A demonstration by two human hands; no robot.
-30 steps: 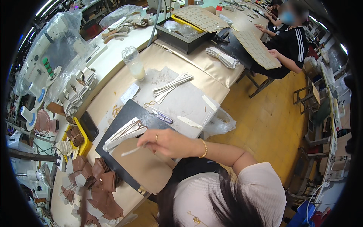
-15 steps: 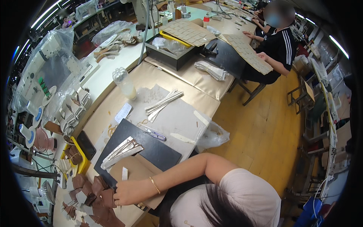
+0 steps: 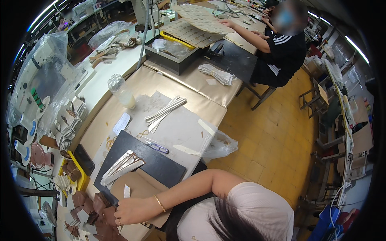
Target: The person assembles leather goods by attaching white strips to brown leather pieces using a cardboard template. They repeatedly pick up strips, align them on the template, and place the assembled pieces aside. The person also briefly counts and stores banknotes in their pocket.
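Observation:
My right hand (image 3: 134, 209) reaches across to the left, a thin gold bracelet on its wrist. Its fingers curl over a heap of brown leather pieces (image 3: 98, 203) at the near left end of the table; whether they grip one is hidden. A thin pale sliver shows just under the fingers. Beside the hand lies a brown cardboard sheet (image 3: 138, 182) with a small white strip (image 3: 126, 191) on it. The sheet overlaps a black mat (image 3: 161, 164) that carries a bundle of pale strips (image 3: 120, 168). My left hand is out of sight.
Small purple-handled snips (image 3: 157, 147), more pale strips (image 3: 165, 110) and a plastic bottle (image 3: 120, 91) lie farther up the table. A yellow tray (image 3: 82, 176) and a dark phone (image 3: 83, 159) sit at left. A seated co-worker (image 3: 281, 52) handles tan cut-outs at the far end.
My right hand has moved from the black mat down and left onto the brown leather heap. The white strip it carried now lies on the cardboard sheet.

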